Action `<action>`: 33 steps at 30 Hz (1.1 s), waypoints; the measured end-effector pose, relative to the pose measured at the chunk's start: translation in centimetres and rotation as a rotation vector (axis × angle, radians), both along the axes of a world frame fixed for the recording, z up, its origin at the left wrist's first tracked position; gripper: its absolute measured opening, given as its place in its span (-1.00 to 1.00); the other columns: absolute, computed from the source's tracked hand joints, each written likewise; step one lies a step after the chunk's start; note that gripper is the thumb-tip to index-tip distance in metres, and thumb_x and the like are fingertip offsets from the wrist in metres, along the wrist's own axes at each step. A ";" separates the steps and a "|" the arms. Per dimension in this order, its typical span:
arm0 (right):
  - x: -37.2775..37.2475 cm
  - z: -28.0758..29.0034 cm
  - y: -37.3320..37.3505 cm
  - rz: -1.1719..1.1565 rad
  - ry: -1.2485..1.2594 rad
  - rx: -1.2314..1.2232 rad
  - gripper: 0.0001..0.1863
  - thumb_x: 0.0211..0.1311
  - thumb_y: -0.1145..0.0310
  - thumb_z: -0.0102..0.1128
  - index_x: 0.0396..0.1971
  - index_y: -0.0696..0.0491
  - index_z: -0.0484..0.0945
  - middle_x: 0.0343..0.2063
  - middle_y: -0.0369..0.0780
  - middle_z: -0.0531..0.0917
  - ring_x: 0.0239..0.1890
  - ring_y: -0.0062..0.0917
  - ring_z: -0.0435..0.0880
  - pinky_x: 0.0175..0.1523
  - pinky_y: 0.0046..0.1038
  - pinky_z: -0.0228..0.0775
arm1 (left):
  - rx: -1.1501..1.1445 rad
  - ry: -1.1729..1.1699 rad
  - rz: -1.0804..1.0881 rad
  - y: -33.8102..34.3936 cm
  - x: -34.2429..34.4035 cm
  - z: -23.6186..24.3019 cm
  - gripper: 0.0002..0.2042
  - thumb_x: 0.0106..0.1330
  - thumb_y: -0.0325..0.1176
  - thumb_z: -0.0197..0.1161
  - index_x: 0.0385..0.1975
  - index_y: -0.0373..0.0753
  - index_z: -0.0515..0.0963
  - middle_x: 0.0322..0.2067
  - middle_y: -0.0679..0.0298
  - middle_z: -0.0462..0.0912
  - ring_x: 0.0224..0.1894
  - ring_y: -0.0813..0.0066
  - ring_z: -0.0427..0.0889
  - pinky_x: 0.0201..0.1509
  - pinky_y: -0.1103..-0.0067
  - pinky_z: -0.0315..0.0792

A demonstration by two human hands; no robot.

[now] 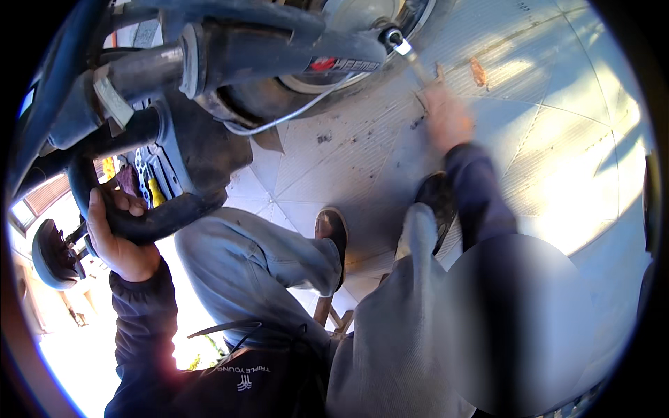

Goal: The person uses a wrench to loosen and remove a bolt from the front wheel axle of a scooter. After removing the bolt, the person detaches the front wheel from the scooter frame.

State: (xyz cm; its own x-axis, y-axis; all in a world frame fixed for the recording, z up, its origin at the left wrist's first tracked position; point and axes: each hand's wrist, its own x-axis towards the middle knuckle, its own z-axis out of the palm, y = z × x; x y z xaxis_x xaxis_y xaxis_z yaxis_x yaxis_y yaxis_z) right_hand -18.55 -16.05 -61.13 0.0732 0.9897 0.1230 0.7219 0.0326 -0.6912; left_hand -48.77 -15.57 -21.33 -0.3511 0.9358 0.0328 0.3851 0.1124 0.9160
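My left hand (122, 240) is closed around a curved black tubular bar (171, 217) at the left, beside a black round-backed mirror or fitting (56, 258). Toward the upper right, my right hand (449, 115), blurred, grips a metal wrench (403, 46) whose head sits on a bolt at the hub of a wheel (331, 94). A dark frame member (258, 59) runs above the wheel, and a silver cable (300, 111) loops below it.
Spanners, a yellow-handled screwdriver (157, 194) and a purple cloth (127, 180) lie behind the bar. My shoes (331, 230) rest over pale tiled floor (529, 153), near a low wooden support (324, 306). A small brown scrap (479, 72) lies at the upper right.
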 end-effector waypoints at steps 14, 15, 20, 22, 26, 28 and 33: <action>-9.3 6.3 -3.3 0.031 0.847 -0.423 -0.63 0.36 0.08 -0.14 -0.39 0.09 0.47 -0.62 -0.15 0.47 -0.57 -0.39 0.47 -0.39 -0.34 0.35 | 0.015 0.008 0.019 0.3 -0.7 -0.2 -0.79 0.31 -0.21 0.07 -0.41 -0.22 0.37 -0.60 0.33 0.35 -0.54 0.55 0.38 -0.37 0.60 0.31; -8.2 2.7 -3.1 0.025 0.586 -0.238 -0.69 0.32 0.14 -0.09 -0.32 0.08 0.50 -0.59 -0.11 0.52 -0.53 -0.28 0.51 -0.35 -0.30 0.39 | 0.008 0.007 0.000 0.4 -0.4 -0.2 -0.80 0.32 -0.21 0.07 -0.38 -0.21 0.37 -0.59 0.34 0.35 -0.53 0.56 0.37 -0.36 0.61 0.31; 6.8 3.2 4.0 -0.053 -0.210 0.130 -0.71 0.34 0.18 -0.08 -0.20 0.00 0.58 -0.55 -0.01 0.59 -0.52 -0.07 0.55 -0.48 -0.20 0.35 | -0.022 -0.003 -0.005 -0.1 -0.1 0.0 -0.81 0.32 -0.20 0.08 -0.33 -0.18 0.36 -0.59 0.38 0.33 -0.52 0.59 0.34 -0.34 0.62 0.27; 5.6 3.3 3.0 -0.012 -0.032 0.007 -0.69 0.34 0.16 -0.07 -0.24 0.06 0.57 -0.49 0.01 0.60 -0.51 -0.14 0.58 -0.45 -0.25 0.36 | 0.005 0.000 0.008 0.0 -0.3 0.1 -0.81 0.32 -0.20 0.08 -0.34 -0.19 0.35 -0.59 0.39 0.33 -0.52 0.59 0.33 -0.34 0.63 0.26; -6.1 5.3 -3.4 -0.114 1.013 -0.532 -0.50 0.41 0.00 -0.24 -0.57 0.07 0.41 -0.65 -0.28 0.45 -0.58 -0.61 0.41 -0.41 -0.48 0.29 | -0.007 0.034 0.031 -0.1 0.6 -0.2 -0.81 0.33 -0.20 0.06 -0.36 -0.18 0.35 -0.59 0.38 0.33 -0.52 0.59 0.33 -0.34 0.62 0.26; -9.1 8.7 -4.1 -0.089 1.096 -0.677 -0.48 0.41 -0.04 -0.30 -0.65 0.01 0.33 -0.71 -0.32 0.36 -0.64 -0.59 0.35 -0.45 -0.48 0.26 | -0.021 0.030 0.026 0.0 0.4 0.1 -0.81 0.34 -0.20 0.05 -0.36 -0.18 0.34 -0.59 0.37 0.32 -0.52 0.59 0.34 -0.34 0.62 0.27; -5.7 4.8 -2.6 0.110 0.522 -0.352 -0.68 0.31 0.17 -0.17 -0.42 0.10 0.45 -0.58 -0.10 0.52 -0.52 -0.27 0.51 -0.37 -0.31 0.35 | 0.002 -0.006 0.005 -0.1 -0.7 0.2 -0.80 0.33 -0.21 0.05 -0.39 -0.21 0.36 -0.59 0.35 0.35 -0.52 0.56 0.37 -0.34 0.62 0.30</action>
State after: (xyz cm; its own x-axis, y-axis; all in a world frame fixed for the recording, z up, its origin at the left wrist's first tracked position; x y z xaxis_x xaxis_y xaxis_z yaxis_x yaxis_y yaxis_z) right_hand -24.21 -18.68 -56.32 -0.0689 0.9696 -0.2349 0.2927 -0.2055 -0.9339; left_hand -49.45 -15.69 -21.17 -0.3556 0.9341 0.0327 0.3787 0.1119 0.9187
